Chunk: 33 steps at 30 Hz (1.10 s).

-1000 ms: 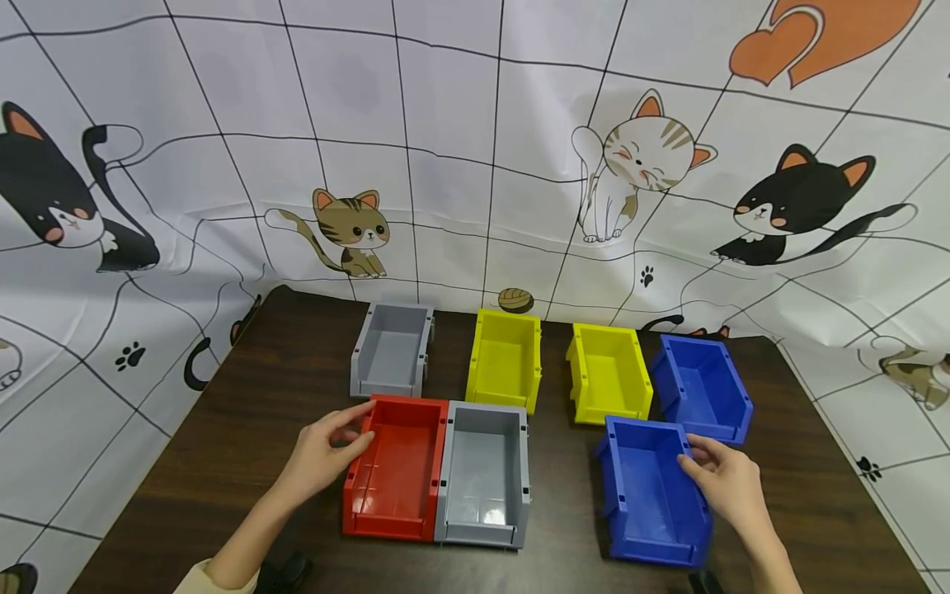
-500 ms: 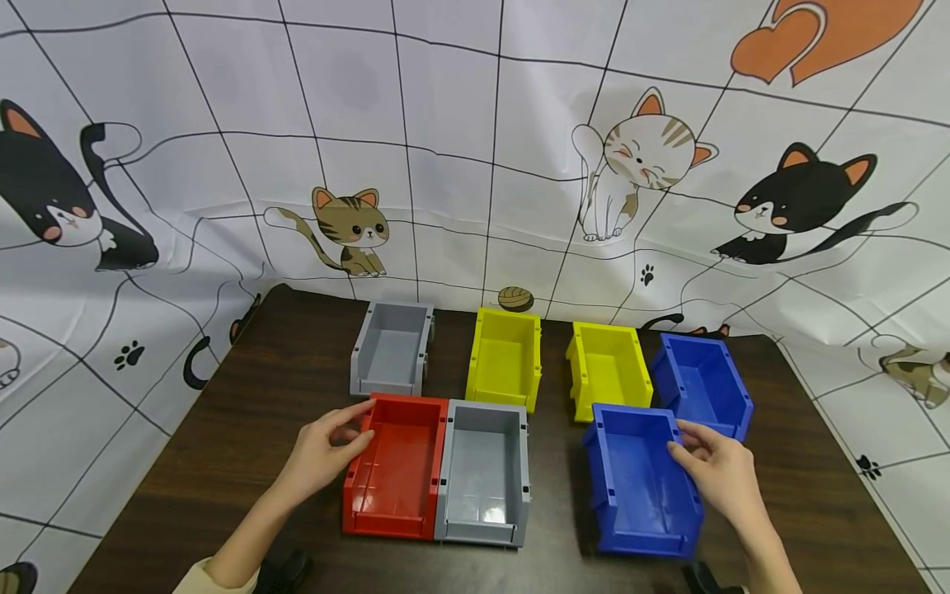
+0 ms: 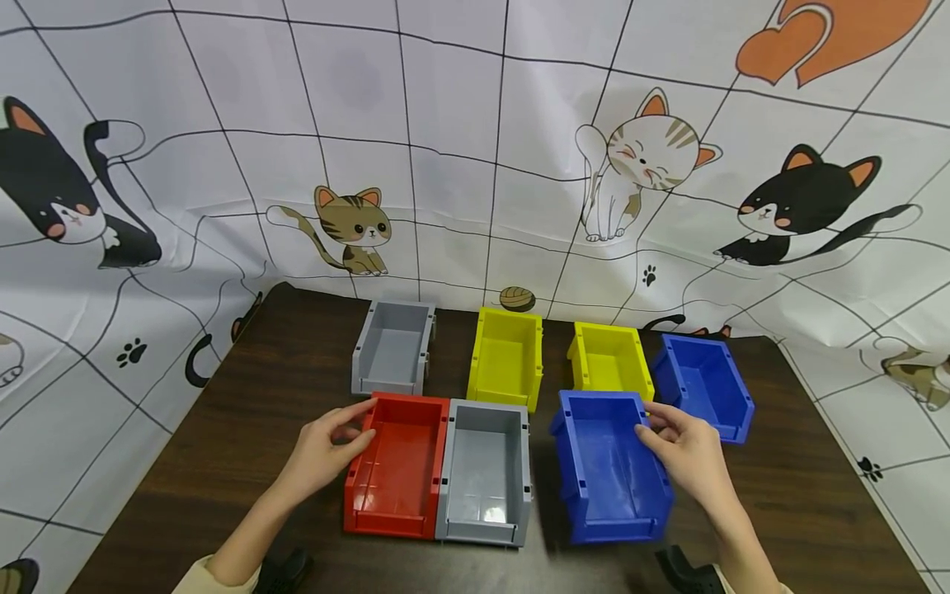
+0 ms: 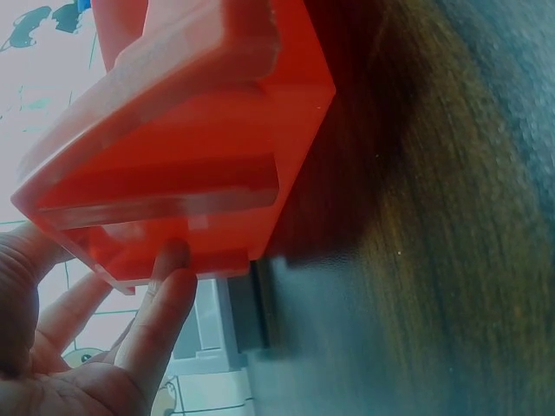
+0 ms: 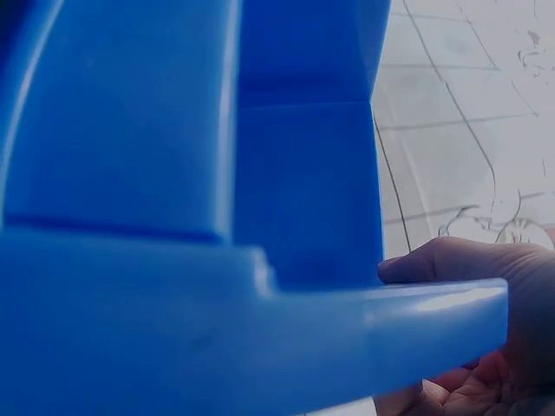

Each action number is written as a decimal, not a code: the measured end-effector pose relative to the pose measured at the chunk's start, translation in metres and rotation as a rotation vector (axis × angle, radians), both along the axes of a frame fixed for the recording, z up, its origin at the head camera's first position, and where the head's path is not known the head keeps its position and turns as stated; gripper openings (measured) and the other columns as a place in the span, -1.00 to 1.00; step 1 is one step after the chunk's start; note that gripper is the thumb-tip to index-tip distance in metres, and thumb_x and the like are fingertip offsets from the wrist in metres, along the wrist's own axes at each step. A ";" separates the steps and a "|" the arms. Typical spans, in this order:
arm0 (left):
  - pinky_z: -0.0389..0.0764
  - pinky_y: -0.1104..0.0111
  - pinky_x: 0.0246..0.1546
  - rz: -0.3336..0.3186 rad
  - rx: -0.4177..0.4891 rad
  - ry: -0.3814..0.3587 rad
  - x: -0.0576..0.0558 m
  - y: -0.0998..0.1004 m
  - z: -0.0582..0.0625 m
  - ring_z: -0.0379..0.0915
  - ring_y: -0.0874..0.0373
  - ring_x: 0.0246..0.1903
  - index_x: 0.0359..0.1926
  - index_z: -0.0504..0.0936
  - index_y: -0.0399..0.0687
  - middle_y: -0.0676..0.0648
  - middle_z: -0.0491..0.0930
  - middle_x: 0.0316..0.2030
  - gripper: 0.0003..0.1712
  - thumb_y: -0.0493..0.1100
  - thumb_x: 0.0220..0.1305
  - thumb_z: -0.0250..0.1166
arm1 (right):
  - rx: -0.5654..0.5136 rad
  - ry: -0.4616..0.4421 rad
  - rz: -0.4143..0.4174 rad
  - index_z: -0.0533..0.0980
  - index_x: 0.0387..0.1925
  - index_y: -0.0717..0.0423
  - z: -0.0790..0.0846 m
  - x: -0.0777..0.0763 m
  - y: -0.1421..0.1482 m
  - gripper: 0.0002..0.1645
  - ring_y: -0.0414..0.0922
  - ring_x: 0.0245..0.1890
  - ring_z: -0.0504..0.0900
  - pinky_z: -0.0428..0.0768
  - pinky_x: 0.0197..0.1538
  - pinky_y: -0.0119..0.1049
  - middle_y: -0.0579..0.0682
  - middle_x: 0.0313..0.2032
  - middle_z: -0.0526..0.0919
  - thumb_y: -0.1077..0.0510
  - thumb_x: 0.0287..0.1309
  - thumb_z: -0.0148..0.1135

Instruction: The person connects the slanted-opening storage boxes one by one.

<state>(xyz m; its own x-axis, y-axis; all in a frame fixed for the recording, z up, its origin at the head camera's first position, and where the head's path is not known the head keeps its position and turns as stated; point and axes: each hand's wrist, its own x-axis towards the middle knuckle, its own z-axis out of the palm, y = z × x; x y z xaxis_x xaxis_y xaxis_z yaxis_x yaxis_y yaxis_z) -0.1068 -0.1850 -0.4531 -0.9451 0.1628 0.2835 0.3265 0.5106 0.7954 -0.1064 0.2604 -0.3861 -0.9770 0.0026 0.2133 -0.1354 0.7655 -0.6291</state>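
My left hand [image 3: 326, 450] grips the left wall of a red storage bin [image 3: 397, 470]; in the left wrist view its fingers [image 4: 152, 325] reach along the bin's outer side. Directly against the red bin's right side stands a grey storage bin [image 3: 486, 470]. My right hand [image 3: 686, 454] pinches the right rim of a blue storage bin [image 3: 612, 470], thumb inside and fingers outside. This blue bin stands apart from the grey one, with a strip of table between them. Up close in the right wrist view, the blue bin [image 5: 303, 191] hides part of the hand.
Along the back of the dark wooden table [image 3: 223, 421] stand another grey bin [image 3: 393, 346], two yellow bins, one left [image 3: 506, 355] and one right [image 3: 610, 359], and a second blue bin [image 3: 703, 384]. A white cat-print cloth [image 3: 445, 190] hangs behind the table.
My right hand has moved left and slightly back with the blue bin, closer to the grey bin and now overlapping the right yellow bin in view. My left hand stays on the red bin.
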 end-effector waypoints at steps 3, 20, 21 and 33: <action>0.59 0.42 -0.47 0.001 -0.001 -0.002 0.000 0.000 0.000 0.57 0.19 -0.43 0.10 0.53 -0.31 -0.27 0.59 -0.13 -0.51 -0.41 0.07 0.33 | -0.018 0.000 0.015 0.55 -0.08 0.40 0.001 -0.002 -0.006 -0.62 -0.30 -0.66 0.34 0.31 -0.61 -0.44 0.16 -0.40 0.66 0.29 0.04 0.32; 0.58 0.44 -0.48 0.010 -0.013 -0.005 0.000 0.000 -0.001 0.58 0.16 -0.41 0.10 0.53 -0.31 -0.29 0.58 -0.10 -0.51 -0.41 0.08 0.33 | -0.073 -0.103 -0.001 0.52 -0.04 0.43 0.003 -0.007 -0.024 -0.60 -0.02 -0.41 0.66 0.58 -0.41 -0.39 0.28 -0.29 0.66 0.26 0.10 0.28; 0.58 0.44 -0.48 0.010 -0.014 -0.005 0.000 0.000 -0.001 0.58 0.16 -0.41 0.10 0.53 -0.31 -0.29 0.58 -0.10 -0.50 -0.41 0.08 0.33 | -0.073 -0.109 -0.007 0.52 -0.04 0.43 0.003 -0.006 -0.024 -0.60 -0.04 -0.43 0.65 0.56 -0.44 -0.41 0.28 -0.29 0.66 0.27 0.10 0.28; 0.58 0.45 -0.44 0.011 -0.023 0.003 -0.001 0.000 -0.002 0.58 0.13 -0.41 0.09 0.53 -0.32 -0.27 0.59 -0.13 -0.51 -0.40 0.08 0.33 | -0.083 -0.138 -0.033 0.53 -0.06 0.42 0.000 -0.004 -0.027 -0.62 -0.21 -0.66 0.38 0.33 -0.60 -0.43 0.23 -0.35 0.65 0.28 0.09 0.28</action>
